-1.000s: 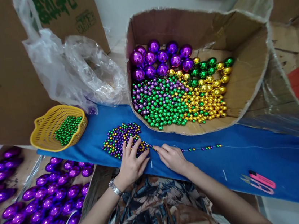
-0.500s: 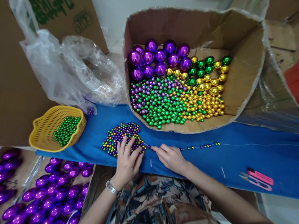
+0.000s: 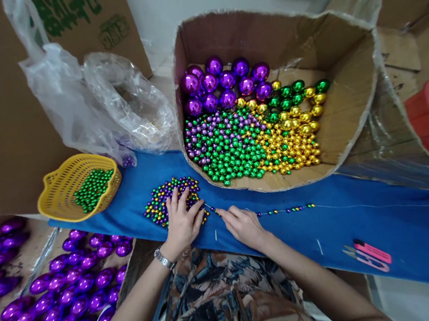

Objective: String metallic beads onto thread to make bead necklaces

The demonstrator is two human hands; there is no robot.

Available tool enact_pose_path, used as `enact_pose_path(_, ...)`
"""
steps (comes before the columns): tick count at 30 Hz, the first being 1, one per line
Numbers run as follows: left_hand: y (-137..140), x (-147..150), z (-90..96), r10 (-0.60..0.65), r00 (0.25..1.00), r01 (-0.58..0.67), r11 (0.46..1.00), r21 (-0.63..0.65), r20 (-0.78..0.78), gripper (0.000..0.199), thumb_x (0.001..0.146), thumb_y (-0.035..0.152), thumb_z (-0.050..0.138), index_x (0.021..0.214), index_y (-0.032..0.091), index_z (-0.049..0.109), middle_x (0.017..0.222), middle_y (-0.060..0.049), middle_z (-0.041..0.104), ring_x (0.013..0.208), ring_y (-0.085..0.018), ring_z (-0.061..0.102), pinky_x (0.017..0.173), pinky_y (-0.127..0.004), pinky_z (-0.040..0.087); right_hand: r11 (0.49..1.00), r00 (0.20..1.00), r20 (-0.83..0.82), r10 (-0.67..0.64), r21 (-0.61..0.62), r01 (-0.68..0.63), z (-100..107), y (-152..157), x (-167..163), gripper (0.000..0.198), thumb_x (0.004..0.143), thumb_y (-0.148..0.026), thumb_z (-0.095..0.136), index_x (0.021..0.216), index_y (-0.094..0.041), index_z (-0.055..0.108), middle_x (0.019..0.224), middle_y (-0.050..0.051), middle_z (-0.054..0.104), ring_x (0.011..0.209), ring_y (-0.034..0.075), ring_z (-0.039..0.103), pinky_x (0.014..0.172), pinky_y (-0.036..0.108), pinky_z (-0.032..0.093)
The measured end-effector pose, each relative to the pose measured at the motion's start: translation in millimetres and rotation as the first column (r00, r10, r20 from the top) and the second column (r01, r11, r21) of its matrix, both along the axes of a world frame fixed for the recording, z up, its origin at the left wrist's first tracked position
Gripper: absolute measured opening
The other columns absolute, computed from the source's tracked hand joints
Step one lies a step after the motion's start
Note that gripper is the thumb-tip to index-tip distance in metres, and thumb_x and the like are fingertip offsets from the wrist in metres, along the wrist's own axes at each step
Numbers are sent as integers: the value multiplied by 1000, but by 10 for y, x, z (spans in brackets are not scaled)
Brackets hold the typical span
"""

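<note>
A pile of small purple, green and gold beads [image 3: 160,201] lies on the blue cloth [image 3: 270,232]. Over the pile's right side rests my left hand [image 3: 182,219], its fingers spread and touching beads. My right hand [image 3: 246,227] is closed in a pinch on a thin needle [image 3: 209,207]. A few beads sit on the needle near my right fingertips, and its tip points at my left fingers. Behind my right hand a thread [image 3: 361,205] runs right across the cloth, carrying short groups of strung beads [image 3: 294,209].
A cut-open cardboard box [image 3: 355,127] of sorted beads stands behind. At left are a yellow basket [image 3: 55,188] with green beads, a plastic bag [image 3: 61,96] and large purple beads [image 3: 68,290]. Pink-handled scissors [image 3: 373,261] and a pink cutter [image 3: 376,251] lie at right.
My left hand has shifted slightly, its fingers still spread over the beads. My right hand keeps its pinch in nearly the same place. The whole view has moved a little.
</note>
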State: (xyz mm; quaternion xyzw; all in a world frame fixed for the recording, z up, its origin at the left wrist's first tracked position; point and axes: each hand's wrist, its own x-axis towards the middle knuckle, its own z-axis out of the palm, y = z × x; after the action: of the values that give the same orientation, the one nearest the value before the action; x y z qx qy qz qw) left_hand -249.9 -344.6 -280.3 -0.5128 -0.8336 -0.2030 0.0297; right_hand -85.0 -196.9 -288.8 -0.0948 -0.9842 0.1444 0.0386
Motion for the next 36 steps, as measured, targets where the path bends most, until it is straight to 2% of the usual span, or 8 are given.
enact_pose_path(13, 25, 4, 6, 0, 998, 0, 1000, 8, 61, 26, 89, 30, 53, 111, 26, 65, 144, -11, 40, 142, -38, 16, 108, -66, 23, 999, 1000, 15, -8, 47, 7, -2, -38, -89, 39, 95, -22, 44, 132, -25, 54, 91, 5, 64, 71, 13, 62, 64, 21, 44)
enact_pose_path(18, 17, 66, 52, -55, 995, 53, 998, 23, 82, 24, 90, 30, 53, 109, 25, 65, 145, -11, 38, 143, -36, 13, 109, -63, 23, 995, 999, 40, -6, 103, 2, -4, -76, -191, 41, 94, -20, 45, 134, -24, 52, 89, 5, 64, 69, 14, 62, 64, 22, 44)
enact_pose_path(20, -21, 64, 68, -56, 995, 53, 998, 40, 86, 24, 90, 29, 52, 110, 25, 64, 145, -10, 39, 143, -35, 14, 110, -62, 22, 996, 1000, 22, -5, 85, 3, -18, -66, -196, 40, 95, -20, 45, 134, -23, 53, 89, 5, 64, 71, 13, 62, 65, 22, 45)
enact_pose_path(23, -112, 13, 62, 8, 996, -16, 996, 92, 92, 20, 90, 27, 52, 106, 23, 65, 140, -10, 44, 142, -33, 18, 111, -61, 23, 999, 1000, -28, -2, 34, 3, -41, -30, -157, 37, 97, -23, 42, 133, -24, 54, 90, 5, 64, 74, 12, 63, 67, 20, 44)
enact_pose_path(27, -223, -53, 24, 60, 995, -70, 989, 130, 78, 15, 89, 25, 54, 98, 21, 65, 136, -10, 49, 141, -33, 23, 111, -58, 26, 1000, 997, -67, 26, 14, -25, -34, 12, -104, 35, 98, -24, 41, 129, -24, 57, 89, 4, 64, 71, 11, 62, 65, 20, 44)
enact_pose_path(36, -202, -8, 22, -1, 1000, 2, 997, 82, -14, 21, 88, 25, 56, 105, 25, 68, 140, -11, 44, 141, -38, 18, 108, -63, 25, 993, 993, -46, 110, 55, -107, -20, 54, -173, 35, 97, -24, 44, 129, -25, 57, 88, 3, 63, 68, 11, 60, 61, 20, 42)
